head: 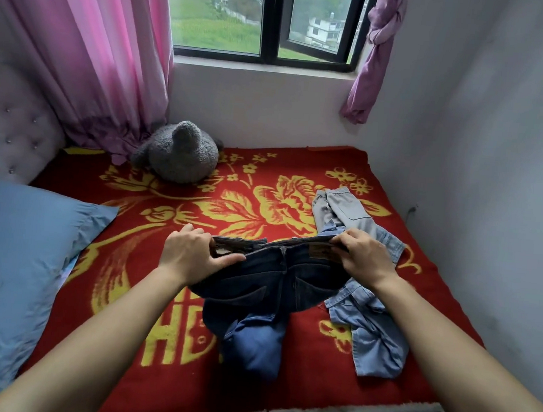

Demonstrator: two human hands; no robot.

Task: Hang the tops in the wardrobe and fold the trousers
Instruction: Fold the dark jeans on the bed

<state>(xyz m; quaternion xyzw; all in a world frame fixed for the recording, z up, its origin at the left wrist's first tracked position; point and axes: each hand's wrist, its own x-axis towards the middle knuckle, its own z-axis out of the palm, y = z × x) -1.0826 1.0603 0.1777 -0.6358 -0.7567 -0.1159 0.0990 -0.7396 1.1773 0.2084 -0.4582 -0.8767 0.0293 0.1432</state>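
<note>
Dark blue jeans hang over the bed, held up by the waistband with the back pockets facing me. My left hand grips the waistband's left end and my right hand grips its right end. The legs droop in a crumpled heap onto the red blanket. Light blue denim trousers lie bunched to the right, beneath my right forearm. Grey trousers lie beyond my right hand.
A grey plush toy sits at the back of the bed below the window. A blue pillow lies on the left beside a padded headboard. Pink curtains hang at the left. The wall closes the right side.
</note>
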